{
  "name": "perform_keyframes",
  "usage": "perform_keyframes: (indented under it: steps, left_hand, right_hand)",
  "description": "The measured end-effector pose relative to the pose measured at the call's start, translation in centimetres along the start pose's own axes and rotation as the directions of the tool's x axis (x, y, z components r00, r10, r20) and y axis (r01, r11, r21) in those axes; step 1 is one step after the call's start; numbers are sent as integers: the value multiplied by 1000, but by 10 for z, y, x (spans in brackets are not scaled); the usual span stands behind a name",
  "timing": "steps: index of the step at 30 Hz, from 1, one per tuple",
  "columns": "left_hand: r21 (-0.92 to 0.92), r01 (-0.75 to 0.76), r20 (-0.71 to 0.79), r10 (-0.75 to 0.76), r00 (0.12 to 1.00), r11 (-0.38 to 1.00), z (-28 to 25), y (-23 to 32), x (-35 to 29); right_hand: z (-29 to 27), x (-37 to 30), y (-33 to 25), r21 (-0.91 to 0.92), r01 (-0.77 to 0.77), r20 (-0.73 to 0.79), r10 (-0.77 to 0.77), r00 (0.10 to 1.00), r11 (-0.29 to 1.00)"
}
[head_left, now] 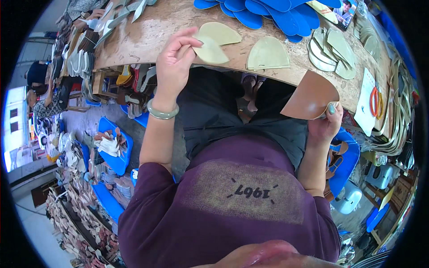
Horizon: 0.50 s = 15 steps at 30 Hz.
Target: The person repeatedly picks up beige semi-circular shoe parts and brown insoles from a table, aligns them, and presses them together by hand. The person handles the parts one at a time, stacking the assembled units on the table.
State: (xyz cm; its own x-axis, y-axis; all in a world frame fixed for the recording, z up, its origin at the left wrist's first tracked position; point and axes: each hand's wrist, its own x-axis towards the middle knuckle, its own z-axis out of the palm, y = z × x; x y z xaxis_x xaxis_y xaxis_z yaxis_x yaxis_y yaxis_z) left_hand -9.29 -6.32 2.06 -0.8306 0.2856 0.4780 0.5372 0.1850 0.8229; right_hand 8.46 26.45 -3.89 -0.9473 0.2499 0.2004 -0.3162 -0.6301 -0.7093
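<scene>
My left hand (175,62), with a bangle on its wrist, is raised at the table's near edge. Its thumb and forefinger pinch a thin pale green rounded piece (213,52). On the right, my right hand (327,123) grips a brown leather piece (310,94) by its lower right corner, in front of the table edge. Two similar pale half-oval pieces lie on the wooden table: one (223,32) just behind the piece in my left hand, the other (268,53) between my hands. A loose pile of pale pieces (335,51) lies beyond my right hand.
Blue insole-shaped pieces (272,15) are heaped at the table's far side. A phone (345,13) stands at the far right. White paper (365,102) and orange-handled scissors (376,102) lie by the right edge. Blue baskets (115,145) are on the floor. Another person (42,107) is at the left.
</scene>
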Motion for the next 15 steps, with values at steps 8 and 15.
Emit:
perform_keyframes:
  steps: [8,15]
  left_hand:
    - [-486,337,238,-249,939,807,-15,-15,3]
    - [-679,458,334,-315,889,574,-1,-10,11]
  right_hand:
    - [28,2,-6,-60,52,-141,-60,988,997]
    - [30,0,-7,-95,77,-199,-95,975,992]
